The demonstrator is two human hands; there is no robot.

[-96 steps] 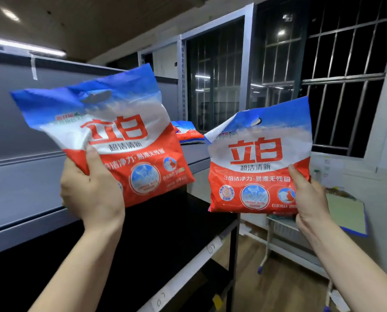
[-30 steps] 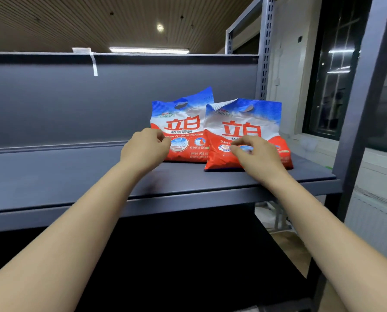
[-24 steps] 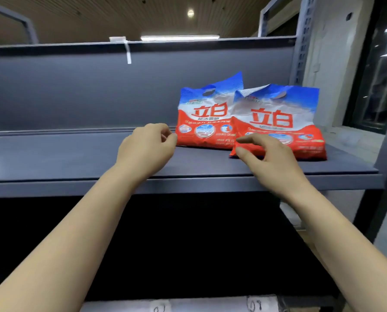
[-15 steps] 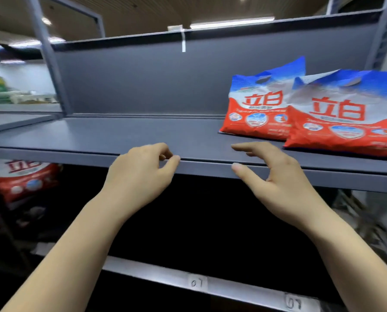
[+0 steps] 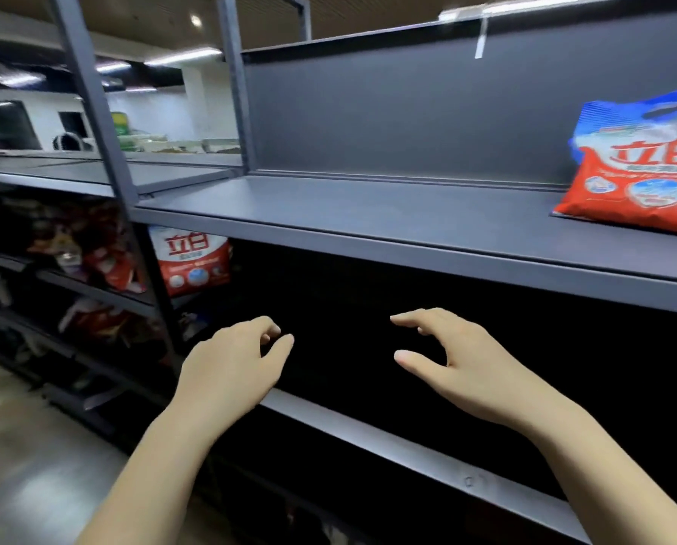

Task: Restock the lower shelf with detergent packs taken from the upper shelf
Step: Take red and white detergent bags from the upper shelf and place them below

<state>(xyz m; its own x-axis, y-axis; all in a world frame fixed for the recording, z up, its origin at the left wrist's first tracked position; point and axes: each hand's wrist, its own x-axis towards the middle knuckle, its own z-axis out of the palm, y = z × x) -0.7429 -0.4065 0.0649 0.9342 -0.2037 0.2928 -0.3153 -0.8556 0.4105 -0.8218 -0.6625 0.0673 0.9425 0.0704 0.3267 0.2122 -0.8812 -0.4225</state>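
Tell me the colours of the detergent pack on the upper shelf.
Blue top, white middle, red bottom; detergent pack, head view.

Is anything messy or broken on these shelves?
Nothing looks broken or spilled. The only slightly odd thing is a strip of white tape hanging off the top edge of the grey back panel.

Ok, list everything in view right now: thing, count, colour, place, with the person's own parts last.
detergent pack on the upper shelf: one, red, white and blue, at the right edge of the frame, partly cut off.
detergent pack under the shelf: one, red and white, standing at the left below the upper shelf.
upper shelf: one, dark grey, across the middle.
lower shelf: one, grey front edge, dark inside.
packaged goods: several, mostly red, blurred, in the left bay.
left hand: one, empty, fingers loosely curled, in front of the lower opening.
right hand: one, empty, fingers spread.
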